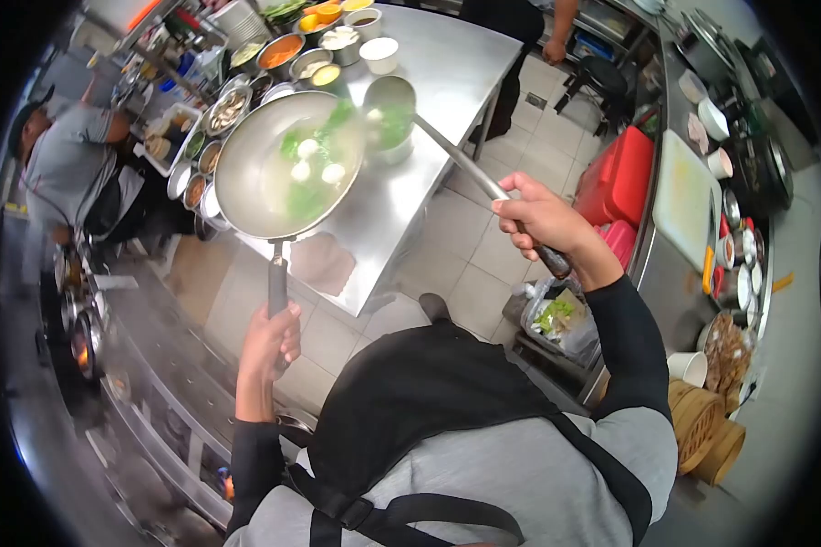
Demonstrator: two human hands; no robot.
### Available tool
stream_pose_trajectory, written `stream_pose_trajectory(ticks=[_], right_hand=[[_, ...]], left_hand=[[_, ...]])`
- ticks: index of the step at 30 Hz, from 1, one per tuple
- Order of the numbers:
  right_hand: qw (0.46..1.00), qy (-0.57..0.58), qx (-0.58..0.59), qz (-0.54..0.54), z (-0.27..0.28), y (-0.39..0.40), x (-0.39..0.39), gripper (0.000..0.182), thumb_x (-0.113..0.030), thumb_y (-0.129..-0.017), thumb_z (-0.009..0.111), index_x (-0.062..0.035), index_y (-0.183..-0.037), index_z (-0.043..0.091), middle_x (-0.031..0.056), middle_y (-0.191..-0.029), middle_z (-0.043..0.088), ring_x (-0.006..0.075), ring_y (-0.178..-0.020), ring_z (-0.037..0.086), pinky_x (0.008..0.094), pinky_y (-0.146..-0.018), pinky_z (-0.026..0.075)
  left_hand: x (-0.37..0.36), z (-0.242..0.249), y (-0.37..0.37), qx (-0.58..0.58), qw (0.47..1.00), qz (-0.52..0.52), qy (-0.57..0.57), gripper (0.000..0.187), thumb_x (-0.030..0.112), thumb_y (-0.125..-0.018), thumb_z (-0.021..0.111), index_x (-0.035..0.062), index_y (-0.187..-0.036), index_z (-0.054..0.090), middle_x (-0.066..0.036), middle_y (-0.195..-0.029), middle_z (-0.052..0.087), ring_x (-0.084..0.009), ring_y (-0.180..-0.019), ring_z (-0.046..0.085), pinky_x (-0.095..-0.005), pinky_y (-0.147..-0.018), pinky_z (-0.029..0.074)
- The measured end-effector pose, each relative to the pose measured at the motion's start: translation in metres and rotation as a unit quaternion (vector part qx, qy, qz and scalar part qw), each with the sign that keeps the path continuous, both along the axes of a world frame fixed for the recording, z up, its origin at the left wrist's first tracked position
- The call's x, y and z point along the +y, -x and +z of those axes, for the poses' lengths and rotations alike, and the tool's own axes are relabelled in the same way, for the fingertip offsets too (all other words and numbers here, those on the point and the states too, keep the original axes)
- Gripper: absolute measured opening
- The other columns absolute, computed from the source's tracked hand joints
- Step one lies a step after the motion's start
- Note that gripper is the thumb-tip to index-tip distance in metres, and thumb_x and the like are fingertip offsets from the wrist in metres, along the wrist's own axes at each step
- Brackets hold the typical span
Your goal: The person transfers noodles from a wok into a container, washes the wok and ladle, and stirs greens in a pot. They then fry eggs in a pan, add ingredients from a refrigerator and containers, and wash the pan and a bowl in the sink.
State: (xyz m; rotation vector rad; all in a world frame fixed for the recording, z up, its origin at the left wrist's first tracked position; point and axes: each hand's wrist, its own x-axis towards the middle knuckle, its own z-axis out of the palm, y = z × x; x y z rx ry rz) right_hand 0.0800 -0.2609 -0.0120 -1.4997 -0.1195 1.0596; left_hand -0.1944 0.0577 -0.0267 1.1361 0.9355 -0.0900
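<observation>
- The left hand (269, 342) grips the wok (287, 164) by its dark handle, fingers wrapped shut around it.
- The wok, tilted over the steel table (447, 64), holds broth, greens and pale balls.
- The right hand (543, 219) clasps the ladle (390, 102), whose bowl sits at the wok's far right rim.
- Sauce bowls (337, 41) stand far left.

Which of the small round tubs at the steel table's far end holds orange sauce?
The round metal tub of orange sauce, left of the white-filled tubs and the pale empty-looking cup.
</observation>
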Motion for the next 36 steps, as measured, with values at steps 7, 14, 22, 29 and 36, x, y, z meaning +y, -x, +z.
stream_pose_trajectory(ticks=[7,14,22,29,36], right_hand=[[0.901,0.182,-0.38,0.1,-0.018,0.014,-0.011,0.038,-0.017,-0.093,0.057,-0.0016,-0.122,0.037,0.0227,-0.082,0.064,0.0447,-0.077,0.063,0.0498,-0.071,0.045],[0.998,-0.032,-0.052,0.018,-0.016,-0.002,-0.008,0.028,-0.016,-0.096,0.058,-0.0038,-0.111,0.039,0.0042,-0.07,0.051,0.0125,-0.049,0.049,0.032,-0.042,0.042],[0.929,-0.234,0.284,-0.039,-0.003,-0.008,-0.015,0.009,-0.018,-0.102,0.049,-0.0105,-0.099,0.047,-0.0023,-0.073,0.046,-0.0002,-0.046,0.039,0.0174,-0.033,0.032],[0.99,-0.123,0.062,-0.018,0.089,0.017,-0.013,0.018,-0.018,-0.101,0.051,-0.0096,-0.116,0.048,0.0013,-0.07,0.048,0.0038,-0.038,0.036,0.0211,-0.029,0.029],[0.959,0.062,-0.235,0.145,0.11,0.058,0.016,0.036,-0.007,-0.096,0.057,-0.0029,-0.129,0.044,0.0008,-0.064,0.053,0.0075,-0.045,0.048,0.023,-0.043,0.035]], left_hand=[[0.003,0.009,-0.011,-0.018,1.0,-0.001,-0.007,0.016,0.014,-0.093,0.064,0.0089,-0.1,0.051,0.004,-0.063,0.042,-0.0044,-0.042,0.036,-0.0217,-0.036,0.031],[0.005,0.035,-0.017,-0.052,0.999,-0.003,-0.014,0.013,0.014,-0.095,0.063,0.0085,-0.1,0.053,0.005,-0.063,0.041,-0.0035,-0.042,0.036,-0.0206,-0.036,0.03],[0.005,0.023,-0.003,-0.053,0.998,0.013,-0.007,0.016,0.013,-0.093,0.065,0.0096,-0.098,0.051,0.005,-0.063,0.042,-0.0037,-0.044,0.037,-0.0206,-0.038,0.031],[-0.001,-0.007,0.006,-0.062,0.998,0.015,0.02,0.018,0.013,-0.092,0.065,0.0097,-0.098,0.048,0.005,-0.064,0.043,-0.0037,-0.047,0.039,-0.0215,-0.04,0.034],[0.001,-0.04,0.02,-0.104,0.991,0.028,0.084,0.022,0.013,-0.091,0.065,0.0084,-0.101,0.046,0.006,-0.065,0.042,-0.0033,-0.048,0.039,-0.0219,-0.04,0.033]])
